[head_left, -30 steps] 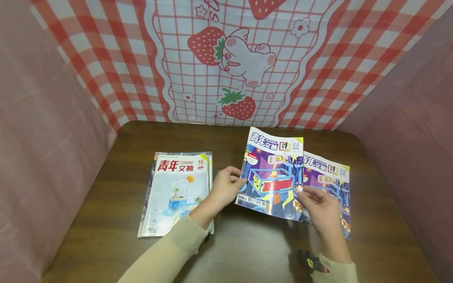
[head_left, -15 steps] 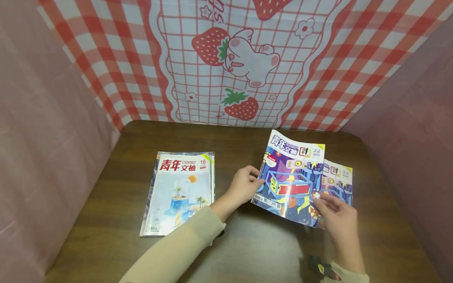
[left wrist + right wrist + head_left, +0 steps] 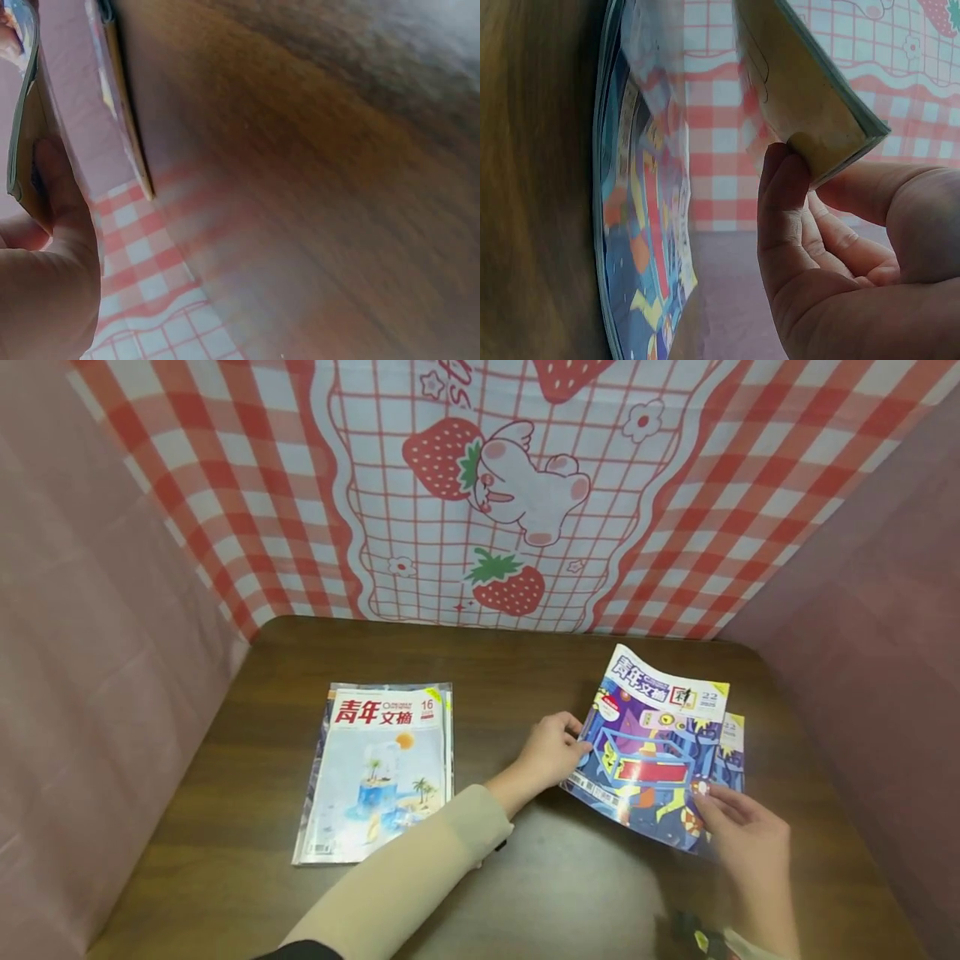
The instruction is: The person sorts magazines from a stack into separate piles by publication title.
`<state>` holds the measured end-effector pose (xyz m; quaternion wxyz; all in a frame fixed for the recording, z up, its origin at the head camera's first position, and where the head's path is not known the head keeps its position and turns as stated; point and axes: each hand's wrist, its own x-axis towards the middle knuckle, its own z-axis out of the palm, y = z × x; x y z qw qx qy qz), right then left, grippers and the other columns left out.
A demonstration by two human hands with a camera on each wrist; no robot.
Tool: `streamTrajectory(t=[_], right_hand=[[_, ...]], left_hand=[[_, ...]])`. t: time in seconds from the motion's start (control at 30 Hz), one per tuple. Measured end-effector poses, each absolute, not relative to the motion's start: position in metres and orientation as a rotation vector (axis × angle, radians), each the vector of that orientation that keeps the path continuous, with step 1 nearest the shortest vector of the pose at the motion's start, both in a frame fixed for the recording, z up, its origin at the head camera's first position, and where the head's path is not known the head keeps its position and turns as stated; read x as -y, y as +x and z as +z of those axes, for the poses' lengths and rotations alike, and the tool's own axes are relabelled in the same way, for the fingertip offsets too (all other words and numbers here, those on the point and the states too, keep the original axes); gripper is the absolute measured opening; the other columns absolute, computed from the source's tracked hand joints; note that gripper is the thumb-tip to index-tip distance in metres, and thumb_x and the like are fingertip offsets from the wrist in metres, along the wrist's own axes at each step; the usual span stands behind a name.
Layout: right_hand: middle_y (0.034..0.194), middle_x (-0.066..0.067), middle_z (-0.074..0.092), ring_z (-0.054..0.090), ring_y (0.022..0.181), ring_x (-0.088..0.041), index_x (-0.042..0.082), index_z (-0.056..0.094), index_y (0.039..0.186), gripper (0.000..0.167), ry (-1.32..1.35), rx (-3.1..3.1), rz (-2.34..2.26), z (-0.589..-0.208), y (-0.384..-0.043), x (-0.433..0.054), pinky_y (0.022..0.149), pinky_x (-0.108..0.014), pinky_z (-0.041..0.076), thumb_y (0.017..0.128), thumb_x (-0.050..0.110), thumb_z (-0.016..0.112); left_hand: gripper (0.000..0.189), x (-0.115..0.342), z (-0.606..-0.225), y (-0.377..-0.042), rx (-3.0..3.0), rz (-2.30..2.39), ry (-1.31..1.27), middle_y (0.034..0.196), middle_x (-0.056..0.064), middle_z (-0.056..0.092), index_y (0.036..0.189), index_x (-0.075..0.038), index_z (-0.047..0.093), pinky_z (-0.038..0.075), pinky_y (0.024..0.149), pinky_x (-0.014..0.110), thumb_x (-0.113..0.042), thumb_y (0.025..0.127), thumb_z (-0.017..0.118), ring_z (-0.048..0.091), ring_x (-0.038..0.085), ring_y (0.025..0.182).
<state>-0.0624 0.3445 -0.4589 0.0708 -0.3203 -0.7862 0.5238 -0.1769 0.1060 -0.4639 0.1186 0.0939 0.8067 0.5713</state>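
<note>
A purple and blue magazine (image 3: 648,752) is held up between both hands on the right of the head view. My left hand (image 3: 552,747) pinches its left edge, thumb on the cover. At its lower right my right hand (image 3: 750,839) pinches the other edge. Beneath it, a second magazine (image 3: 735,752) with the same 22 cover lies on the table, mostly hidden. The right wrist view shows the held magazine (image 3: 810,90) clear above the lying magazine (image 3: 649,240). In the left wrist view the fingers (image 3: 64,195) grip the bent edge of the held magazine (image 3: 30,142).
A stack of magazines (image 3: 375,777), topped by a light blue number 16 cover, lies at the left of the brown table (image 3: 510,668). Red checked cloth (image 3: 262,527) hangs behind the table, and pink cloth (image 3: 862,577) hangs at both sides.
Both hands have carried the held magazine to the right and slightly nearer, so it now covers most of the lying magazine. The left stack has stayed in place.
</note>
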Motion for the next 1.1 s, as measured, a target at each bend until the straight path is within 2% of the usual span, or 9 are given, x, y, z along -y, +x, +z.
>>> streamTrajectory(t=[0.13,0.33,0.53,0.6,0.77,0.87,1.1], right_hand=[[0.09,0.008,0.074,0.068,0.074,-0.001,-0.004,0.062,0.133,0.059,-0.996,2.393,1.542,-0.459,-0.059,-0.352,0.065,-0.02,0.056,0.09,0.033,0.08],[0.111,-0.011,0.074,0.066,0.074,0.0,-0.002,0.06,0.137,0.069,-1.097,2.449,1.49,-0.462,-0.052,-0.364,0.063,-0.019,0.054,0.089,0.044,0.078],[0.103,-0.004,0.075,0.064,0.073,0.005,-0.003,0.06,0.137,0.066,-1.07,2.452,1.474,-0.466,-0.051,-0.37,0.065,-0.016,0.053,0.091,0.042,0.076],[0.105,-0.007,0.075,0.064,0.073,0.006,-0.004,0.06,0.137,0.065,-1.069,2.454,1.456,-0.466,-0.051,-0.372,0.064,-0.015,0.052,0.092,0.041,0.076],[0.126,-0.025,0.064,0.064,0.071,0.001,-0.005,0.058,0.138,0.069,-1.113,2.486,1.413,-0.466,-0.049,-0.376,0.061,-0.017,0.052,0.093,0.045,0.073],[0.13,-0.026,0.061,0.064,0.072,0.0,-0.004,0.057,0.139,0.07,-1.139,2.503,1.391,-0.467,-0.048,-0.378,0.06,-0.017,0.052,0.093,0.047,0.072],[0.127,-0.024,0.064,0.061,0.075,-0.001,-0.002,0.059,0.138,0.072,-1.161,2.545,1.341,-0.472,-0.045,-0.382,0.064,-0.019,0.048,0.092,0.051,0.072]], left_hand=[[0.013,-0.118,-0.465,-0.179,-2.396,1.616,0.257,0.079,0.004,0.071,0.098,-0.004,0.065,0.052,0.057,0.022,-0.009,0.093,0.076,0.064,0.008,0.067],[0.014,-0.133,-0.469,-0.179,-2.429,1.549,0.278,0.076,0.001,0.07,0.094,-0.005,0.064,0.05,0.057,0.02,-0.008,0.091,0.077,0.064,0.007,0.067],[0.015,-0.146,-0.472,-0.184,-2.521,1.47,0.336,0.07,-0.002,0.066,0.091,-0.006,0.065,0.047,0.056,0.017,-0.009,0.089,0.08,0.061,0.004,0.063],[0.015,-0.15,-0.473,-0.186,-2.558,1.44,0.356,0.07,-0.004,0.065,0.089,-0.007,0.066,0.046,0.057,0.016,-0.01,0.089,0.08,0.06,0.004,0.064],[0.016,-0.159,-0.478,-0.188,-2.651,1.315,0.399,0.074,-0.006,0.063,0.084,-0.011,0.067,0.045,0.067,0.018,-0.016,0.087,0.083,0.057,0.009,0.074],[0.016,-0.162,-0.481,-0.188,-2.666,1.266,0.425,0.077,-0.005,0.064,0.084,-0.012,0.068,0.045,0.071,0.021,-0.018,0.087,0.083,0.057,0.012,0.079],[0.018,-0.166,-0.485,-0.19,-2.698,1.142,0.472,0.08,-0.003,0.065,0.084,-0.011,0.069,0.045,0.073,0.021,-0.021,0.085,0.084,0.057,0.014,0.081]])
